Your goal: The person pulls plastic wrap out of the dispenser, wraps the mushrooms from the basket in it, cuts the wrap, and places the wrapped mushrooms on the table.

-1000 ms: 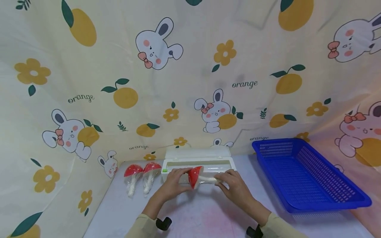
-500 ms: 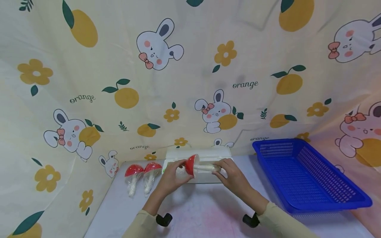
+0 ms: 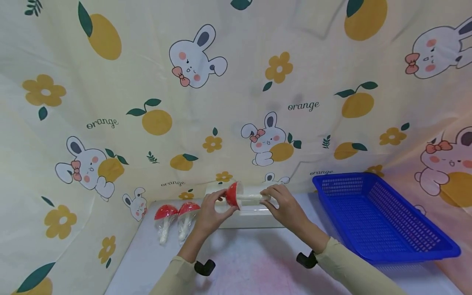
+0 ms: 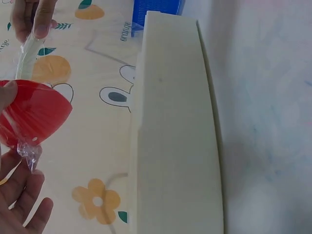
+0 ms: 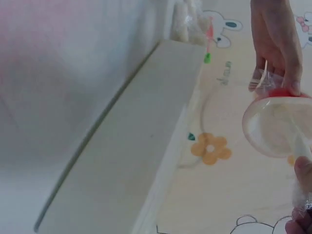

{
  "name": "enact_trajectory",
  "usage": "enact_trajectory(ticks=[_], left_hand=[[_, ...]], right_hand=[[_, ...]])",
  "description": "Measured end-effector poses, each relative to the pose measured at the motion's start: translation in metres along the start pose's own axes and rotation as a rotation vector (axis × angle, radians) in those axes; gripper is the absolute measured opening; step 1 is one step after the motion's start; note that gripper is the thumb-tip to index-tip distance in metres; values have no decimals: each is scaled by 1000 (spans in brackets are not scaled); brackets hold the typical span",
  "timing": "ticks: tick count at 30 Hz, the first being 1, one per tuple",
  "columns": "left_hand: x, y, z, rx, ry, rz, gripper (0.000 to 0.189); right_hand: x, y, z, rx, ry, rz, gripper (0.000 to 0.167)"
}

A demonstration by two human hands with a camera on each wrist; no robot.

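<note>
Both hands hold a toy mushroom wrapped in clear plastic film, its red cap (image 3: 231,194) to the left and its pale stem (image 3: 248,197) to the right. My left hand (image 3: 209,216) grips the cap, thumb against it in the left wrist view, where a twisted tuft of film (image 4: 30,155) sticks out below. The stem's far end is pinched by my right hand (image 3: 287,206). Below the raised mushroom stands a white cling film dispenser (image 3: 254,219), partly covered by the hands. The right wrist view shows the cap's pale underside (image 5: 273,129).
Two more red-capped mushrooms (image 3: 166,213) in clear film lie on the white table (image 3: 236,266), left of the dispenser. A blue plastic basket (image 3: 383,217) stands on the right. Behind the table hangs a patterned cloth (image 3: 228,102).
Both hands have lifted the mushroom up and slightly to the left, from in front of the dispenser to above it. The grip on cap and stem stays much the same.
</note>
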State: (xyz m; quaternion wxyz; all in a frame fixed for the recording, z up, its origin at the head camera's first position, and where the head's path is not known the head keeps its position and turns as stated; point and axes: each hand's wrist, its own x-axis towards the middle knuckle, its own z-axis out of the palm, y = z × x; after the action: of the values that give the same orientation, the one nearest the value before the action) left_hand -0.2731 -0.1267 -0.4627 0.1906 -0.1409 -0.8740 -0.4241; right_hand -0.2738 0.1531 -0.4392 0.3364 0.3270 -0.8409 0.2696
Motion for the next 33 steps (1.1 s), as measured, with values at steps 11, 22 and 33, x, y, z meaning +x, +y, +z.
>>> enact_trajectory(ticks=[11,22,33], left_hand=[[10,15,-1,28,62,20,69],[17,29,-8,36,109,58,66],[20,40,-17,41,149,111,69]], right_hand=[[15,2,-11,19,67,-44,33],[26,-1,-20,44,81,-6,35],[35,-7,-29,46,97,-6,32]])
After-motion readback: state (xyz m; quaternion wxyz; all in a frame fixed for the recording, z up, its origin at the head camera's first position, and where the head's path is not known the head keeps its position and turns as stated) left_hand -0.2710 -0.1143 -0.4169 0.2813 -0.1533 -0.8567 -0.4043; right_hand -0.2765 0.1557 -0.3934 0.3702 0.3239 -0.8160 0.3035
